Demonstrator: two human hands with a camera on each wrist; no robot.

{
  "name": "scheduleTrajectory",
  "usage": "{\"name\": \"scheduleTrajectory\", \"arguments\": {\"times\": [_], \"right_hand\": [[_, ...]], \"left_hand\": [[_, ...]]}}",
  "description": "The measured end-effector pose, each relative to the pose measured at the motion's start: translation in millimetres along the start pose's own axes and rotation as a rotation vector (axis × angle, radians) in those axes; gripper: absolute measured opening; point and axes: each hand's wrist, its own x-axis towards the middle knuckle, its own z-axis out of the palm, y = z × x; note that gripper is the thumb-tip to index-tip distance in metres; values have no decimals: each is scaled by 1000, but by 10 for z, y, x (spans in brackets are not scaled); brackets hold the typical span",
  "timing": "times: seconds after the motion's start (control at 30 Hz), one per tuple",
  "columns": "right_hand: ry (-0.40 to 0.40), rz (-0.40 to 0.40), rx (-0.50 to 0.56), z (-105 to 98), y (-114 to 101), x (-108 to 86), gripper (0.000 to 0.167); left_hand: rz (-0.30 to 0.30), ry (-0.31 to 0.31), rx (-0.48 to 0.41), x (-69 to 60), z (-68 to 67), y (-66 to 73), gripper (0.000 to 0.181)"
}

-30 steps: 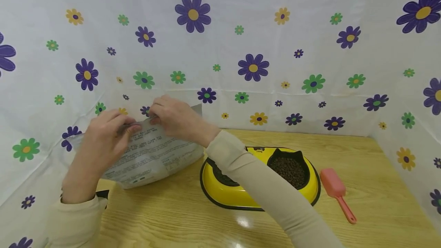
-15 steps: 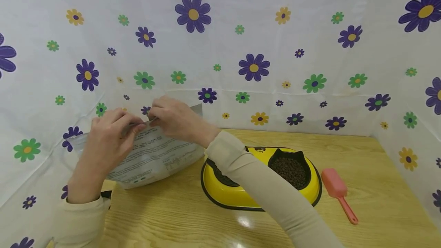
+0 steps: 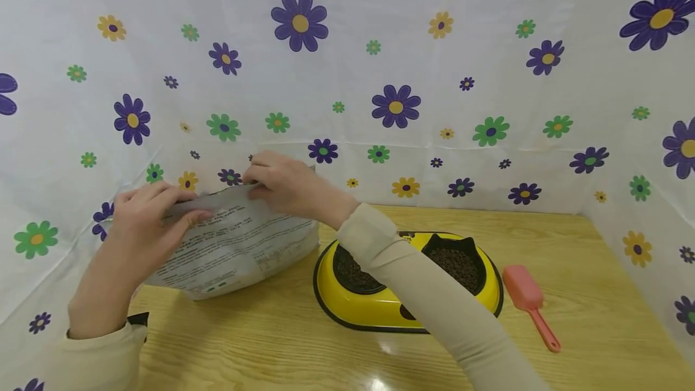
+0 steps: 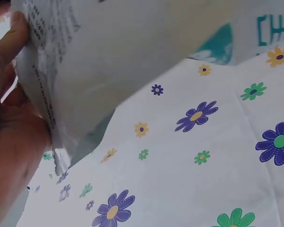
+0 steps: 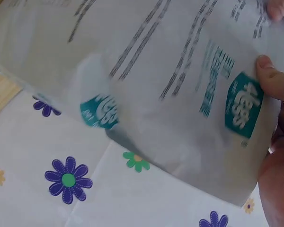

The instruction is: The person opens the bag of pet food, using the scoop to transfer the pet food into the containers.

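Observation:
A pale grey printed pet food bag leans at the left of the table, its top edge uppermost. My left hand grips that edge near its left end, thumb on the printed face and fingers behind. Farther right, my right hand pinches the same edge between thumb and fingers. A teal logo marks the bag in the right wrist view. Beside the bag stands a yellow double pet bowl, with brown kibble in both black dishes; my right forearm covers part of it.
A pink scoop lies on the wooden table right of the bowl. White flower-printed sheeting stands behind and on both sides. Something with a black corner shows partly beside the left sleeve.
My hands have moved apart along the bag's top edge, the left one leftward and the right one slightly rightward. More of the edge shows between them. Bowl and scoop stay put.

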Motion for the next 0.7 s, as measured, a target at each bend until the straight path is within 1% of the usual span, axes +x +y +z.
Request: {"name": "scheduleTrajectory", "arguments": {"times": [0.03, 0.13, 0.17, 0.23, 0.3, 0.37, 0.4, 0.47, 0.53, 0.57, 0.63, 0.7], "right_hand": [[-1, -1, 9, -7, 8, -10, 13], [22, -7, 50, -9, 32, -22, 10], [31, -9, 60, -5, 39, -22, 10], [47, -8, 80, 2, 48, -24, 10], [57, -6, 88, 8, 54, -25, 11], [60, -7, 72, 12, 55, -22, 11], [61, -7, 58, 14, 53, -20, 11], [70, -13, 29, 23, 46, -11, 12], [75, -32, -7, 36, 29, 5, 16], [76, -43, -22, 45, 18, 11, 19], [78, -52, -56, 57, -6, 8, 27], [84, -44, -102, 53, -28, -17, 33]], "left_hand": [[14, 4, 2, -14, -10, -9, 33], [56, 26, 6, -27, -9, -29, 62], [70, 36, 10, -25, -3, -31, 69], [88, 56, 16, -26, 11, -31, 72], [102, 70, 18, -29, 27, -26, 72], [110, 78, 22, -31, 42, -19, 68], [110, 80, 21, -30, 49, -15, 60], [103, 80, 24, -24, 58, -6, 38], [88, 74, 32, -17, 59, 5, 16], [77, 69, 39, -16, 57, 13, 9], [52, 50, 67, -24, 45, 34, 12], [24, 32, 101, -39, 30, 58, 14]]}}
